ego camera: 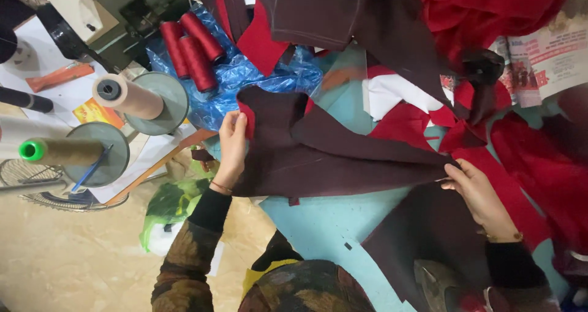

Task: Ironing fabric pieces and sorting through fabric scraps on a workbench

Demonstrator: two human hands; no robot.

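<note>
Your left hand (233, 141) and right hand (474, 189) pinched shut on opposite ends of the maroon fabric piece (324, 159), stretched lengthwise left-to-right; beyond it lay crumpled blue plastic wrap (257, 76).

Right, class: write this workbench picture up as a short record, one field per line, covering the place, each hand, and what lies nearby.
Place: turquoise table strewn with cut fabric
Left hand: fingers pinch the left edge of the dark maroon cloth piece, beside a small red fabric patch
Right hand: grips the same cloth's right corner
Cloth state: stretched between both hands, above the table
Nearby: three dark red thread spools on a crumpled blue plastic bag; beige thread cone; bright red fabric pieces
</note>
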